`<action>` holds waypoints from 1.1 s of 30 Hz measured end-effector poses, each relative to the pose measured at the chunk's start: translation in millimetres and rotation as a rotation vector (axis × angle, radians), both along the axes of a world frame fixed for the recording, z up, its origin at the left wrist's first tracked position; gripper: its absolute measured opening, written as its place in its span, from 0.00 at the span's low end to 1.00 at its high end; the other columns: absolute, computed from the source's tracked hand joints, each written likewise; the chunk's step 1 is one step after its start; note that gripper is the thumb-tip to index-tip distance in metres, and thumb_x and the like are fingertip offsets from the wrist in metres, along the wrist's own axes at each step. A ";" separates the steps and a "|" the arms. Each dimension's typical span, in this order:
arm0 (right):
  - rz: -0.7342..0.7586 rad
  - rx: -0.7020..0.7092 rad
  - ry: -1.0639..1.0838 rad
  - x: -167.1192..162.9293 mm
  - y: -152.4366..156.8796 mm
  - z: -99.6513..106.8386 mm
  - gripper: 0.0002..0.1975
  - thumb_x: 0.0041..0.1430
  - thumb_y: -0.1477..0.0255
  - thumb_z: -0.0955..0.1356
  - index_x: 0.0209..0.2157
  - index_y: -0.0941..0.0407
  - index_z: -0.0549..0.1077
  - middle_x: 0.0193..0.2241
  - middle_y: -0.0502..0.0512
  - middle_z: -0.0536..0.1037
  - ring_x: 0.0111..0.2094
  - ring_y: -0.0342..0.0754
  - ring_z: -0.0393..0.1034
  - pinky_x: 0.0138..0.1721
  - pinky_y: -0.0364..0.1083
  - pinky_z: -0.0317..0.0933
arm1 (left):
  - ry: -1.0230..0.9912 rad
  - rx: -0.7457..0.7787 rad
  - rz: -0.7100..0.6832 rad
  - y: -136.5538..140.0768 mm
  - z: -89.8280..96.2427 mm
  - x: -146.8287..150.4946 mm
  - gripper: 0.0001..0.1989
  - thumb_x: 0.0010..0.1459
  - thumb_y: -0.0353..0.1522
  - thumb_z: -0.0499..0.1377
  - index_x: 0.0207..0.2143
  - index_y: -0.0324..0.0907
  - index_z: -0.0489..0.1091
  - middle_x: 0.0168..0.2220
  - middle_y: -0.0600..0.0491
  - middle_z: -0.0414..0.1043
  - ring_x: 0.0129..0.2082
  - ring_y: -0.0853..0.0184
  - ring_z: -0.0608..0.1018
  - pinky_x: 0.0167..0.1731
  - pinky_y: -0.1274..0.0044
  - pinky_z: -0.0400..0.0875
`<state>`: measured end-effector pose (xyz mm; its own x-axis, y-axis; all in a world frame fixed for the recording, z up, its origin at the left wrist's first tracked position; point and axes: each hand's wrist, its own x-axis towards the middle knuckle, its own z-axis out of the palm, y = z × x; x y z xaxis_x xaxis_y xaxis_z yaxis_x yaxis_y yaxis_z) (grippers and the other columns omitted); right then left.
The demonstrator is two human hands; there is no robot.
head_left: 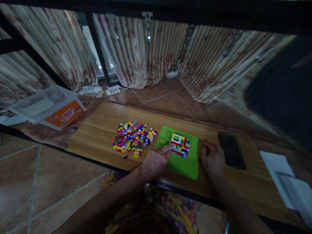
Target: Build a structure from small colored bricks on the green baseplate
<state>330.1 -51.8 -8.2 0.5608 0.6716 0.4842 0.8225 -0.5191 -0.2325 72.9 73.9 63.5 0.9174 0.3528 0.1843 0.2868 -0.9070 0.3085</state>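
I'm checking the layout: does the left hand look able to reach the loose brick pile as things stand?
Probably yes: the brick pile lies on the wooden tabletop, close by on the left hand's left, and nothing visible stands between them.

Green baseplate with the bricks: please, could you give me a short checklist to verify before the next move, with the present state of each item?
1. Green baseplate on the table: ok, it lies on the tabletop.
2. Built bricks inside the baseplate's edges: ok, green shows around them.
3. Right hand off the baseplate: ok, it is beside the right edge.
4. Brick pile off the baseplate: ok, it lies to the left.
5. Loose bricks all gathered: not ok, one dark brick lies apart.
6. Brick in left hand: cannot tell, too unclear.
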 end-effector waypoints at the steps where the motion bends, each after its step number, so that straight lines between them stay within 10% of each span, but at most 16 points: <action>1: 0.001 -0.003 0.001 -0.1 0.0 0.1 0.15 0.60 0.68 0.60 0.40 0.58 0.74 0.36 0.61 0.73 0.39 0.54 0.65 0.42 0.52 0.58 | 0.006 0.002 0.001 -0.1 0.1 0.7 0.16 0.56 0.23 0.53 0.46 0.39 0.68 0.62 0.45 0.62 0.47 0.59 0.78 0.37 0.72 0.78; 12: 0.018 0.003 -0.039 -1.1 2.5 0.8 0.15 0.60 0.69 0.60 0.39 0.59 0.75 0.36 0.61 0.74 0.39 0.54 0.65 0.43 0.51 0.58 | -0.096 -0.071 0.017 0.0 -1.7 1.4 0.14 0.57 0.24 0.53 0.46 0.40 0.68 0.59 0.45 0.66 0.48 0.62 0.77 0.42 0.72 0.76; 16: 0.027 0.014 -0.042 -1.1 2.3 0.8 0.15 0.60 0.69 0.60 0.39 0.59 0.75 0.36 0.61 0.74 0.39 0.53 0.65 0.43 0.51 0.58 | -0.296 -0.265 0.121 -1.3 1.1 0.8 0.07 0.60 0.28 0.53 0.38 0.42 0.70 0.53 0.49 0.71 0.50 0.65 0.76 0.49 0.74 0.72; 22: -0.011 0.014 -0.014 -3.6 3.4 1.8 0.15 0.60 0.69 0.60 0.39 0.59 0.75 0.36 0.61 0.73 0.38 0.53 0.65 0.43 0.51 0.58 | -0.495 -0.679 0.399 1.0 -11.5 -3.3 0.05 0.57 0.32 0.56 0.31 0.41 0.72 0.27 0.56 0.74 0.25 0.71 0.75 0.26 0.80 0.71; 26: -0.005 0.010 -0.007 -3.4 3.1 1.9 0.15 0.59 0.69 0.60 0.40 0.58 0.75 0.36 0.62 0.74 0.39 0.54 0.65 0.43 0.51 0.58 | -0.593 -0.912 0.432 5.6 -26.5 -1.6 0.08 0.57 0.32 0.57 0.38 0.40 0.73 0.31 0.54 0.76 0.26 0.71 0.76 0.25 0.81 0.71; 33: -0.014 0.014 -0.006 -2.1 2.9 0.3 0.15 0.60 0.68 0.60 0.39 0.58 0.75 0.36 0.61 0.74 0.39 0.54 0.66 0.42 0.52 0.59 | -0.526 -0.820 0.389 2.3 -16.2 5.1 0.08 0.59 0.32 0.56 0.38 0.43 0.75 0.32 0.54 0.78 0.30 0.69 0.78 0.29 0.79 0.73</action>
